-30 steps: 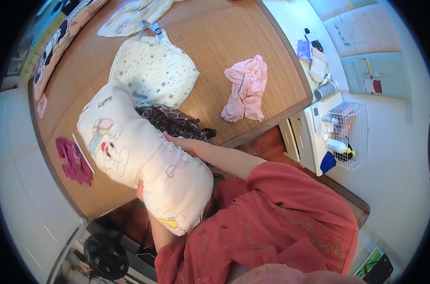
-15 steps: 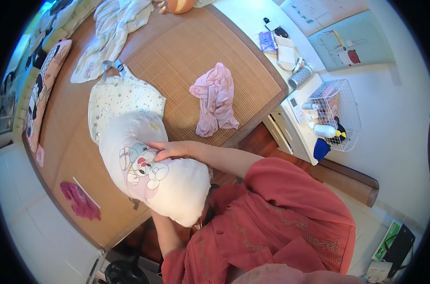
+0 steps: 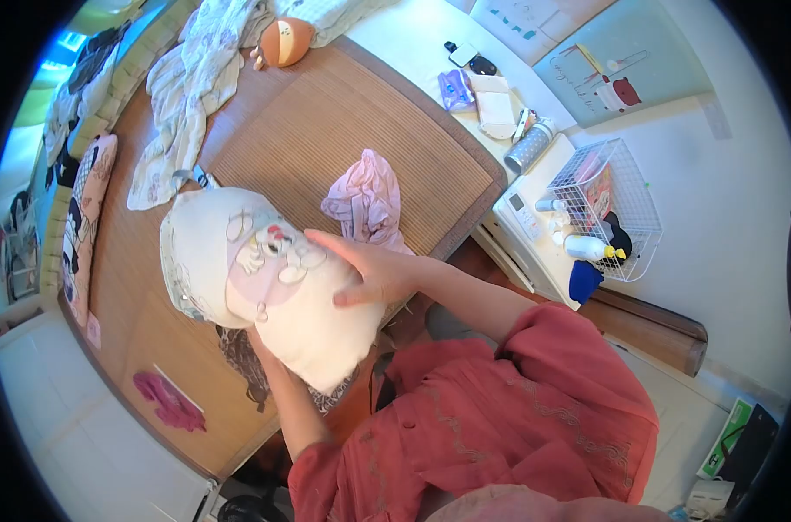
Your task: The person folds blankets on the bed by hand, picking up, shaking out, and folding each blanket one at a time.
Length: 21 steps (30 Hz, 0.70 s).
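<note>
Pillow (image 3: pixel 269 268) touches right hand (image 3: pixel 376 271), spread, and left hand (image 3: pixel 263 346), grip unclear; wire basket (image 3: pixel 640 207) holds pinkish items (image 3: pixel 597 190).

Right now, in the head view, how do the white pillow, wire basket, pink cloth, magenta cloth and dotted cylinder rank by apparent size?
1. White pillow, helped by nearness to the camera
2. Wire basket
3. Pink cloth, partly hidden
Last: magenta cloth and dotted cylinder, too alike to rank.
</note>
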Tool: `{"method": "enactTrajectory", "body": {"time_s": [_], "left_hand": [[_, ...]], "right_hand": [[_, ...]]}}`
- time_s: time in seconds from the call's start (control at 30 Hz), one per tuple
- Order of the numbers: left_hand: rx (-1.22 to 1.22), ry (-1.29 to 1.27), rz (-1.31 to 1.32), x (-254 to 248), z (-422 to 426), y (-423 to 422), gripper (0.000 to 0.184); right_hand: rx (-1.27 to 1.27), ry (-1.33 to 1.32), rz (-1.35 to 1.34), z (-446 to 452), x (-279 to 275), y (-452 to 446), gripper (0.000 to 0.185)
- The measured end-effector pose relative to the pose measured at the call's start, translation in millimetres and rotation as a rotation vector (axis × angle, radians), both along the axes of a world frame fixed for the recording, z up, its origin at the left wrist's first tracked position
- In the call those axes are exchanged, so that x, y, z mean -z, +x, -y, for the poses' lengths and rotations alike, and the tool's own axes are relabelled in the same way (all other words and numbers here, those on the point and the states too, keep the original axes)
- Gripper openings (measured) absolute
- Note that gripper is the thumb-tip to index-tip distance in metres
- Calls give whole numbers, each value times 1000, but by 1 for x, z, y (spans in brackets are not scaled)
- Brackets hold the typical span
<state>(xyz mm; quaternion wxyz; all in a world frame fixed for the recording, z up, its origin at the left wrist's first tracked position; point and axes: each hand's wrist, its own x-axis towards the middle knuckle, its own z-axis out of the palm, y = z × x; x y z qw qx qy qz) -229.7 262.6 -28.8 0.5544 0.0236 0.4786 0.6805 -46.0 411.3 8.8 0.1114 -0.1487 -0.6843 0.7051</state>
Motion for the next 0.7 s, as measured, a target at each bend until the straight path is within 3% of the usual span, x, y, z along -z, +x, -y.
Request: {"method": "enactTrajectory", "body": {"time_s": [0.03, 0.07, 0.13, 0.23, 0.3, 0.33, 0.37, 0.4, 0.47, 0.5, 0.53, 0.57, 0.63, 0.7], "left_hand": [[8, -5, -19, -3, -8, 3, 51], [16, 0, -27, -6, -22, 5, 51], [-15, 17, -195, -15, -63, 6, 46], [-61, 50, -444, -37, -133, 10, 41], [-57, 180, -329, -112, -179, 54, 41], [-4, 183, -468, -94, -201, 48, 41], [46, 182, -607, -72, -223, 41, 42], [44, 188, -514, -63, -244, 48, 44], [110, 42, -468, -46, -270, 68, 52], [170, -117, -510, -35, -271, 76, 58], [189, -69, -514, -16, -266, 86, 58], [202, -29, -518, 10, -253, 92, 58], [362, -78, -823, 108, -206, 83, 58], [440, -121, -1057, 167, -135, 89, 55]], "right_hand": [[52, 230, 10, -6, -9, 8, 99], [61, 235, 4, -14, -14, 8, 99], [346, 423, 20, -32, -23, 5, 100], [448, 404, 13, -81, -48, 22, 97], [537, 344, -55, -115, -52, 40, 96], [609, 280, -122, -134, -51, 49, 95], [637, 406, -147, -158, -45, 61, 95], [660, 529, -173, -185, -38, 76, 95], [651, 513, 45, -231, -27, 111, 95], [683, 425, 132, -265, 13, 126, 95], [695, 533, 144, -269, 10, 134, 92], [708, 354, 318, -296, 54, 148, 86], [801, 839, 495, -315, 115, 166, 83], [818, 1010, 342, -303, 153, 158, 75]]}}
